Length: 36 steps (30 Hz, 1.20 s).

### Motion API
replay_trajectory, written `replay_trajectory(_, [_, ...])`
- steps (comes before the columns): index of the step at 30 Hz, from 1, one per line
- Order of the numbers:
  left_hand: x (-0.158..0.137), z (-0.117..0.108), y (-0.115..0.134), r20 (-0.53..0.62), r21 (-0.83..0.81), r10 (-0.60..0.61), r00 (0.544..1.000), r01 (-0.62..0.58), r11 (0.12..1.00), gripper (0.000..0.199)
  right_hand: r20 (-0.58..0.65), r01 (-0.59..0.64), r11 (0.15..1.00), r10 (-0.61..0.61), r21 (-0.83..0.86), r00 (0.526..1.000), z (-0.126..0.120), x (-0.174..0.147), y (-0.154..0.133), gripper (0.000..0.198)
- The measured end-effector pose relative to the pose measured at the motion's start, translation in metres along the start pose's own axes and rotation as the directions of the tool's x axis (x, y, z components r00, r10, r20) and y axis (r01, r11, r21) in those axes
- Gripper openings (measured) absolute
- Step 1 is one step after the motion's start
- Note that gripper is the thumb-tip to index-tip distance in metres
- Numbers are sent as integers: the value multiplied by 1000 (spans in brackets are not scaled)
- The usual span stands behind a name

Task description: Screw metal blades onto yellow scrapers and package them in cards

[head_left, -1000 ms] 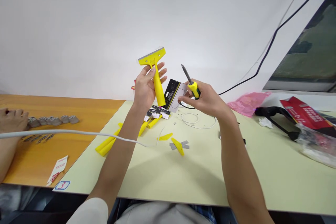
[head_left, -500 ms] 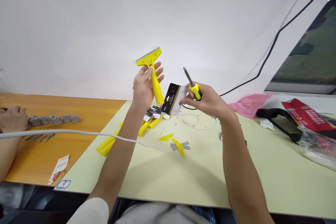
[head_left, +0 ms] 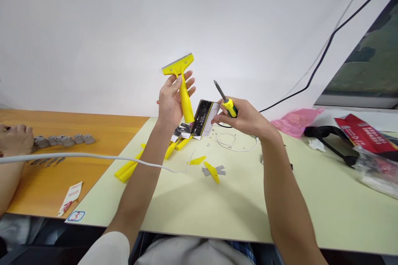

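Note:
My left hand [head_left: 171, 98] is closed round the handle of a yellow scraper [head_left: 184, 87], held up with its wide head and metal blade edge at the top. In my right hand [head_left: 244, 116] are a screwdriver [head_left: 229, 107] with a yellow and green handle, its tip pointing up and left, and a black and white packaging card [head_left: 204, 116] pinched by the fingertips. The card's left edge is close to the lower end of the scraper handle. Below, on the table, lie two yellow blade covers [head_left: 212, 172] and several grey blades [head_left: 221, 170].
More yellow scraper handles [head_left: 128, 169] and printed cards [head_left: 180, 130] lie behind my left forearm. A white cable [head_left: 93, 156] crosses in front at left. Coiled white wire [head_left: 238, 148], a pink bag [head_left: 297, 122] and a red package [head_left: 365, 134] are at right. Another person's hand [head_left: 15, 138] rests at far left.
The packaging card has tilted and come slightly closer to the scraper handle. The scraper and screwdriver have shifted only a little, both still held.

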<state>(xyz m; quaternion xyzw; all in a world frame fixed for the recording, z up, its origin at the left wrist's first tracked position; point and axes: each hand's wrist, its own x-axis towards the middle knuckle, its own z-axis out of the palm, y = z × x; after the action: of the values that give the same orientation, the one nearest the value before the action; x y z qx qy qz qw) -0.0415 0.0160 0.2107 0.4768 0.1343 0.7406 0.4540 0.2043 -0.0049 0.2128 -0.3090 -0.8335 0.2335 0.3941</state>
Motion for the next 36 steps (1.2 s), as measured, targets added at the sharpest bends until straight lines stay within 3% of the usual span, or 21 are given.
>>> replay_trajectory(5, [-4,8,1,-31,-13,20,999,-21,1000,15,34,2,1000,-2,4,999,0,0,-1,56])
replay_trajectory(9, [-7,16,0,-72,-33,54,996,-57,998,11,90,-34,977,15,209,996,10,0,-5,59])
replay_trajectory(17, [-4,12,-5,-67,-47,94,993,-98,994,40,77,-75,881,44,468,996,47,16,3,52])
replay_trajectory(24, [5,5,-3,-130,-39,113,985,-119,992,37,42,-121,744,124,657,991,65,29,12,67])
replay_trajectory(30, [9,-2,-12,-88,-36,205,975,-209,977,28,32,-148,653,187,742,982,71,36,24,71])
replay_trajectory(36, [4,4,-12,-115,18,197,974,-196,980,39,-24,-118,656,203,745,979,69,35,26,71])
